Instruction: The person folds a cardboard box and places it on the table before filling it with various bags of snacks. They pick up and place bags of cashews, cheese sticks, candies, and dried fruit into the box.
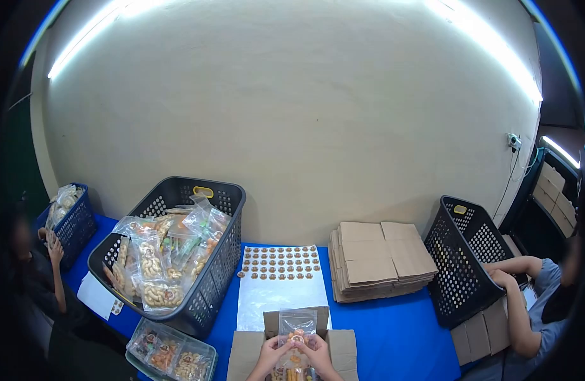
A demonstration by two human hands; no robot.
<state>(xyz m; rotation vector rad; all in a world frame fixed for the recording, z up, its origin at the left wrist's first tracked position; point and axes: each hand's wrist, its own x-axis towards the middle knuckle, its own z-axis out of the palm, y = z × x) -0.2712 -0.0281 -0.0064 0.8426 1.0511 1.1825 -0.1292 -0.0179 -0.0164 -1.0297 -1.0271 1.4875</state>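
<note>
Both my hands hold a clear zip bag point(297, 322) of orange snacks, upright, over an open cardboard box point(342, 350). My left hand point(271, 355) grips the bag's left side, its thumb near a round sticker on the front. On the other side, my right hand point(320, 357) pinches the bag with its thumb close to the same sticker. Below the hands, more snack packs point(292, 373) show inside the box. Just beyond the box lies a white sheet point(280, 298) with rows of round brown stickers point(281, 262) on its far half.
Left stands a dark basket point(207, 311) heaped with snack bags point(172, 254); before it, a plastic tub point(172, 352) of packs. Folded cardboard point(381, 260) is stacked right, beside another basket point(470, 254). A person point(527, 305) sits right; another person point(51, 273) works left near a blue basket point(77, 222).
</note>
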